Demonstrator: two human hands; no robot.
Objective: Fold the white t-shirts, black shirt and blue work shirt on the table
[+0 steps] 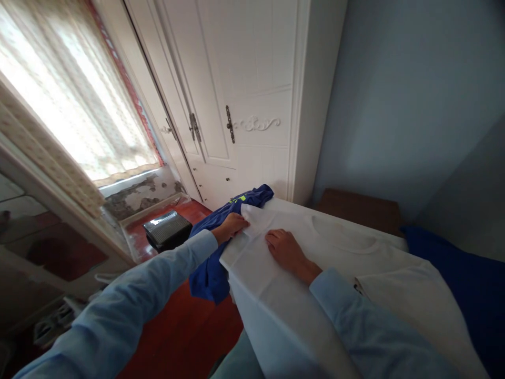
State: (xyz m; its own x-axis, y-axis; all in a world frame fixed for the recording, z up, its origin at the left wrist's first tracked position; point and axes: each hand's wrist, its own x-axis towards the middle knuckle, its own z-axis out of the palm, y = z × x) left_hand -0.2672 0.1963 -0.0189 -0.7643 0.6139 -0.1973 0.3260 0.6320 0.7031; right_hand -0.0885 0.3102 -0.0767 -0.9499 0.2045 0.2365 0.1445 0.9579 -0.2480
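Observation:
A white T-shirt (343,258) lies spread over a white-covered surface (272,337), its round neckline toward the far side. At the far left corner, my left hand (232,226) is closed with the fingertips pinching the shirt's sleeve. My right hand (290,255) rests palm down on the fabric a little to the right, fingers slightly bent and holding nothing. Beyond and under my left forearm, a blue garment (213,273) with yellow-green marks hangs over the surface's end. Light blue sleeves cover both my arms.
A white wardrobe (260,68) with dark handles stands straight ahead. On the red floor (177,331) sits a black ribbed box (168,229). A brown wooden piece (359,210) stands by the wall, and dark blue cloth (465,284) lies at the right. A curtained window (71,89) is at the left.

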